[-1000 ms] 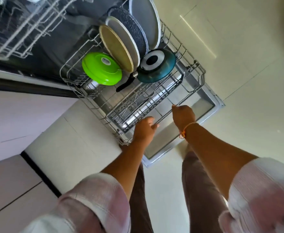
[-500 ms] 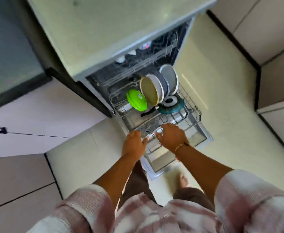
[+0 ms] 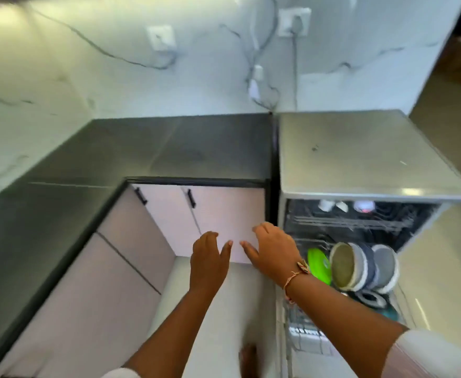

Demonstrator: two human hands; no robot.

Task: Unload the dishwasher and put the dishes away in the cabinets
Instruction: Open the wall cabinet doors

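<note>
- The left grip [image 3: 210,264] is hanging in the air released, with its fingers loosely spread and nothing in it.
- The right grip [image 3: 274,255] is hovering just beside it, also released and holding nothing; a thin red-and-gold thread bracelet [image 3: 296,275] is sitting on its wrist.
- Both grips are showing in front of the pale pink flat cabinet doors [image 3: 224,214], which are standing closed with short black bar handles [image 3: 191,198].
- To the right, the silver dishwasher [image 3: 360,159] is standing open, and its grey wire lower rack [image 3: 305,334] is sticking out.
- In this rack a bright green round lid [image 3: 318,266], a beige round plate [image 3: 341,264] and grey round plates [image 3: 385,268] are standing on edge in a row, behind the right forearm.
- A teal pan [image 3: 389,313] is lying below them, partly hidden.
- White cups [image 3: 326,205] are sitting in the upper rack, blurred.
- The dark grey L-shaped surface [image 3: 169,148] is running above the cabinets, under a white marble wall [image 3: 60,64] with two white sockets [image 3: 160,38].
</note>
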